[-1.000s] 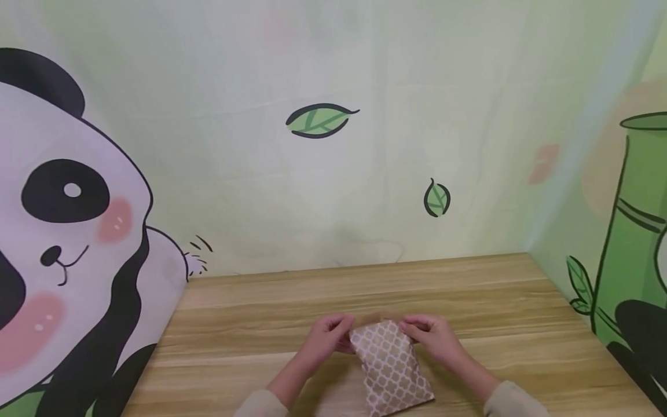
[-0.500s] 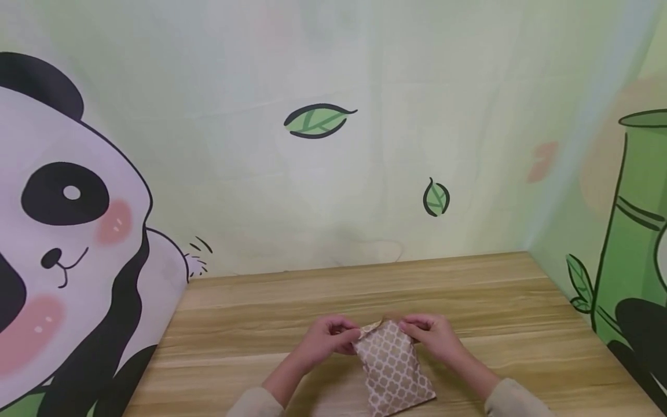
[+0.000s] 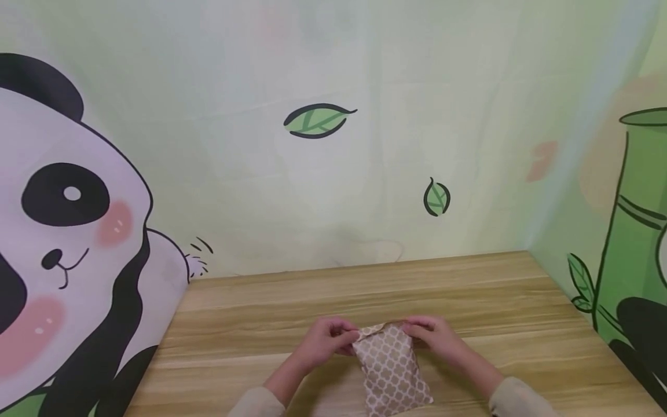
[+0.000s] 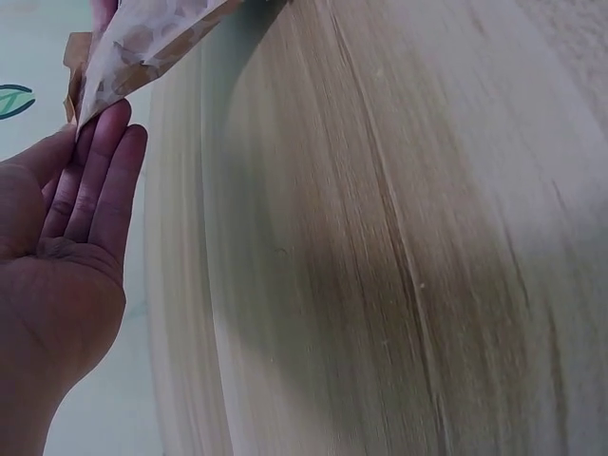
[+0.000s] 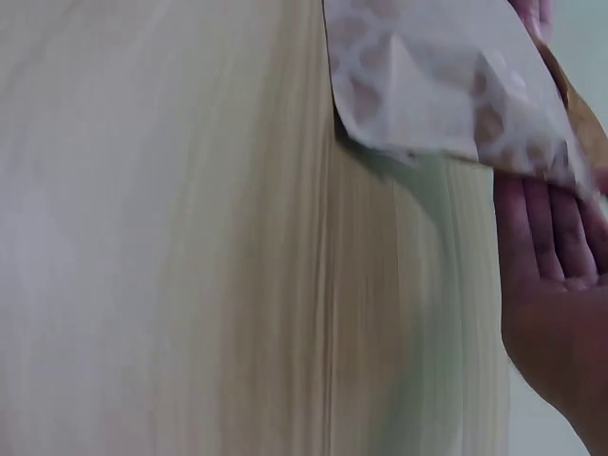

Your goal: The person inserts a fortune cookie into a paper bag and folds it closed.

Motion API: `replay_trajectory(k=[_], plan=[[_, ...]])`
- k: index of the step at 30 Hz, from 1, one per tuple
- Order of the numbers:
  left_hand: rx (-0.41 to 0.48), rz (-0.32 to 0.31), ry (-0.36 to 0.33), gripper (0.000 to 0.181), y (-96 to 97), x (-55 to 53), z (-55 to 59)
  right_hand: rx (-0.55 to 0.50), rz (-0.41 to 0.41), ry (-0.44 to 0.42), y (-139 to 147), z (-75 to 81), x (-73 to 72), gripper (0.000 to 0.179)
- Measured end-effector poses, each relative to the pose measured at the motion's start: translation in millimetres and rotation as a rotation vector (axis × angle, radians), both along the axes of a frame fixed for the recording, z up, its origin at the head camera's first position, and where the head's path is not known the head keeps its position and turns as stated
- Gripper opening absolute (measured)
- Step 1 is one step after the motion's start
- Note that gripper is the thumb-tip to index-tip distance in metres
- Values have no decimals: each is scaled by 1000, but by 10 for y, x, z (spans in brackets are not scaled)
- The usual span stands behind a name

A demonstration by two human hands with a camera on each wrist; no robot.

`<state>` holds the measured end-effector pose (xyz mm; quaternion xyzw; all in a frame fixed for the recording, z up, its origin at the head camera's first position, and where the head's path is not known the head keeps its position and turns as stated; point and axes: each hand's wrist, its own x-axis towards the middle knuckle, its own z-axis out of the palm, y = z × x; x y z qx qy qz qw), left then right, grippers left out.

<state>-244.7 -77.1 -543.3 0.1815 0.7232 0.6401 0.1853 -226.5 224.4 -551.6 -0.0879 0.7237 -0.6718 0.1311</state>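
A brown paper bag (image 3: 393, 370) with a white lattice print is held tilted at the front middle of the table. My left hand (image 3: 325, 343) pinches its upper left corner between thumb and fingers. At the upper right corner, my right hand (image 3: 436, 337) pinches the paper the same way. The top edge is folded over toward me on the left side. In the left wrist view the left hand (image 4: 71, 218) has its fingers behind the bag (image 4: 152, 43). The right wrist view shows the right hand (image 5: 560, 256) with fingers under the bag's edge (image 5: 446, 85).
The wood-grain table (image 3: 250, 307) spreads around the bag. A pale green backdrop (image 3: 234, 145) stands behind it, printed with leaves. A printed panda (image 3: 62, 202) covers the left side panel, and printed bamboo (image 3: 633, 231) the right one.
The left side of the bag's top edge has been folded over toward me, then the right side too. Both hands have stayed at the corners with small shifts.
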Motion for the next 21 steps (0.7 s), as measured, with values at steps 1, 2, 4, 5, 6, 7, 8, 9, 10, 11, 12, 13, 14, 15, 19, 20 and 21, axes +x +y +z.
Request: replay_trajectory(k=[1,2,4,5,6,7,8,9,10,11,12,13,14,15,19,20,21], plan=[[-2,0,2,17,4,-3,-5,-20,2,-38,22,0,-11,42],[-8,2,-2,16,6,-7,-9,-43,5,-76,40,2,-26,44],[-12,4,-4,16,7,-11,-12,-77,0,-135,53,10,-69,50],[-13,4,-3,16,6,-13,-7,-75,-3,-154,49,18,-95,52],[-15,3,-2,16,9,-11,-8,-68,2,-161,45,21,-123,56],[-16,6,-2,16,3,-10,-4,-45,16,-156,31,30,-152,59],[-16,7,0,16,-1,-9,-2,-16,30,-148,16,41,-178,61],[-15,6,3,17,-4,-9,-2,12,44,-137,0,53,-199,61],[-16,7,5,17,-4,-8,-2,41,65,-120,-13,62,-218,61],[-15,10,6,17,-4,-9,-5,64,87,-105,-22,71,-232,60],[-14,12,10,16,-4,-10,-15,86,114,-84,-28,80,-243,57],[-12,14,13,16,-2,-10,-22,104,137,-62,-29,90,-245,54],[-12,14,17,16,0,-11,-27,116,154,-46,-29,98,-249,51],[-13,14,17,16,1,-14,-32,124,171,-26,-29,105,-251,47],[-23,19,24,16,-11,-12,-42,171,224,61,-19,123,-247,33],[-24,18,26,16,-16,-11,-42,183,231,80,-20,126,-243,30],[-28,18,27,16,-21,-10,-40,192,236,99,-19,127,-237,28]])
